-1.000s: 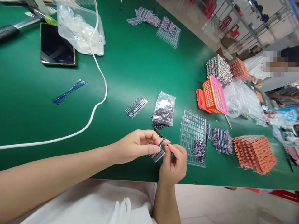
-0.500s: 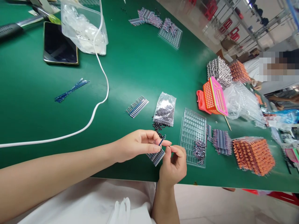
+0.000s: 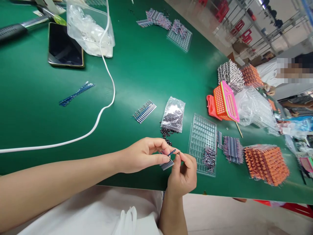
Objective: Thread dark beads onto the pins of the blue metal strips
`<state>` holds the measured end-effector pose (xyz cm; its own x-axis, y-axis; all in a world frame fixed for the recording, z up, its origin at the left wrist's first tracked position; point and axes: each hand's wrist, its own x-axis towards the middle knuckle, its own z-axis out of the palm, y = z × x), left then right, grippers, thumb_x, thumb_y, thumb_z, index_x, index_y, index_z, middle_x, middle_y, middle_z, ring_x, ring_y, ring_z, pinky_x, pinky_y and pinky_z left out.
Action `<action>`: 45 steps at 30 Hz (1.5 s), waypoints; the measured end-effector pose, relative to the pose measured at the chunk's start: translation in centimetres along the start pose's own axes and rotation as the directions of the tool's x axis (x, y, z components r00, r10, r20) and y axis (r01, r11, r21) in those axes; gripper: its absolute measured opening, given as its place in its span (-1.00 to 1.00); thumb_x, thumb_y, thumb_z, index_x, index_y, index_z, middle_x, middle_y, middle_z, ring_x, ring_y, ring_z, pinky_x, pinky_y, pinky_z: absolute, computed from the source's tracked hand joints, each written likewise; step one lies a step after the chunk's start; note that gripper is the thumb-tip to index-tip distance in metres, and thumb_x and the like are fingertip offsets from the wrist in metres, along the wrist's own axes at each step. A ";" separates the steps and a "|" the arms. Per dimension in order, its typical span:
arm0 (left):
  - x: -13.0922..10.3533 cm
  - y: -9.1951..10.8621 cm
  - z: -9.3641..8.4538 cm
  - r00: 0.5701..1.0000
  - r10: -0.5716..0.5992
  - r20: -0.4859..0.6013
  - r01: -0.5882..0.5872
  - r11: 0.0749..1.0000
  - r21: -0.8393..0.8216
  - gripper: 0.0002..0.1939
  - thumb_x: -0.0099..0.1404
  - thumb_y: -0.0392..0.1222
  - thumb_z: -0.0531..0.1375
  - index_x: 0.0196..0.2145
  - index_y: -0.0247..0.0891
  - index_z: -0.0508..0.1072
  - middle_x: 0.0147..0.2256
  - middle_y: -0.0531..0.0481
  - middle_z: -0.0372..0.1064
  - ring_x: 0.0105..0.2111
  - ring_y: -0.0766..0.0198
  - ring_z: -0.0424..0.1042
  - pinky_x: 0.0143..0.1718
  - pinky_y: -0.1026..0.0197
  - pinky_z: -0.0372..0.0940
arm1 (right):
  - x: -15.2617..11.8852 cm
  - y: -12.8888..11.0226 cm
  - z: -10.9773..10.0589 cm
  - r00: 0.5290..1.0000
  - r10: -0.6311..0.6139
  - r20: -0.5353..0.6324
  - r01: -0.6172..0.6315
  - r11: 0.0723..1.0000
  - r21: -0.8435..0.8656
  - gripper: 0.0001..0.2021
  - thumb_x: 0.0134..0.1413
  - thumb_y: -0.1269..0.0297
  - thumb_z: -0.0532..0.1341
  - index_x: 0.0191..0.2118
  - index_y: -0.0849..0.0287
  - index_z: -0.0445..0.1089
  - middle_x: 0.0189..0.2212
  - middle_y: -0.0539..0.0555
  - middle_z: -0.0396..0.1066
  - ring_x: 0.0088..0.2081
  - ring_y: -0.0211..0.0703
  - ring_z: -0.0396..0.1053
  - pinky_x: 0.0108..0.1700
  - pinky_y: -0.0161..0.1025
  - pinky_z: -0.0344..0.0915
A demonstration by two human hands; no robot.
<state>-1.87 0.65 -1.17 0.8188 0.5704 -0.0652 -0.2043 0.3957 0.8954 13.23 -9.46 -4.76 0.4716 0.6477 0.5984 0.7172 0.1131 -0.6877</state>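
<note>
My left hand (image 3: 144, 154) pinches a strip of small pin-like parts (image 3: 167, 165) with a blue band between thumb and fingers; the fingers hide much of it. Close beside it, my right hand (image 3: 184, 174) holds a tiny dark bead (image 3: 178, 153) between thumb and forefinger, near the tip of the blue band. Beyond my hands lie loose dark beads (image 3: 166, 133) at the mouth of a clear bag (image 3: 172, 116) full of them. A similar pin strip (image 3: 144, 112) rests to the left of the bag.
A clear ribbed tray (image 3: 201, 133) with small parts stands right of my hands. Further right are stacked orange parts (image 3: 266, 164) and a pink-and-orange basket (image 3: 226, 101). A white cable (image 3: 97, 119), phone (image 3: 65, 45) and blue strips (image 3: 77, 93) lie left. Another person's hand (image 3: 270, 89) shows far right.
The pin strip in my left hand has tilted, its blue band now pointing more to the right. A dark bead now shows at my right fingertips. Both hands stay close together.
</note>
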 end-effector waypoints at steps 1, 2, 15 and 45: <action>0.0 0.1 0.0 1.000 0.002 0.000 -0.002 1.000 0.013 -0.89 0.33 -0.19 0.25 -0.31 -0.25 0.40 0.00 -0.19 0.53 0.09 0.10 0.45 0.10 0.02 0.33 | 0.0 0.0 0.0 1.000 -0.009 -0.002 0.009 1.000 -0.003 -0.84 0.18 0.43 0.28 -0.14 0.08 0.46 -0.30 0.06 0.44 -0.30 -0.19 0.44 -0.33 -0.22 0.40; -0.1 0.1 0.0 1.000 0.006 0.000 -0.006 0.999 0.033 -0.89 0.34 -0.19 0.24 -0.31 -0.24 0.40 0.01 -0.18 0.53 0.10 0.11 0.45 0.11 0.03 0.33 | 0.1 0.0 0.0 1.000 -0.013 -0.002 0.013 1.000 -0.001 -0.83 0.17 0.45 0.29 -0.13 0.08 0.46 -0.30 0.05 0.45 -0.30 -0.20 0.44 -0.33 -0.23 0.39; -0.3 0.9 0.0 0.995 0.102 0.017 -0.102 0.940 0.326 -0.96 0.37 -0.24 0.19 -0.27 -0.23 0.41 0.00 -0.14 0.54 0.02 0.15 0.50 0.06 0.07 0.35 | 0.2 0.0 -0.1 0.998 -0.033 0.049 0.034 0.999 -0.026 -0.74 0.14 0.51 0.31 -0.08 0.07 0.46 -0.28 0.04 0.46 -0.26 -0.20 0.44 -0.29 -0.22 0.42; 0.5 0.1 0.4 0.975 -0.099 -0.197 0.120 0.988 0.098 -0.81 0.22 -0.12 0.31 -0.32 -0.29 0.46 -0.32 -0.01 0.49 -0.32 0.25 0.46 -0.22 0.18 0.36 | -0.1 0.0 -0.8 0.955 0.239 0.178 -0.278 0.930 0.242 -0.97 0.18 0.33 0.26 -0.27 0.16 0.44 -0.43 0.00 0.36 -0.48 -0.27 0.31 -0.48 -0.30 0.23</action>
<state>-1.26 0.68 -0.95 0.7130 0.6591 -0.2393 -0.0510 0.3891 0.9198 13.62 -10.11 -4.49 0.5305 0.7793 0.3335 0.4114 0.1073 -0.9051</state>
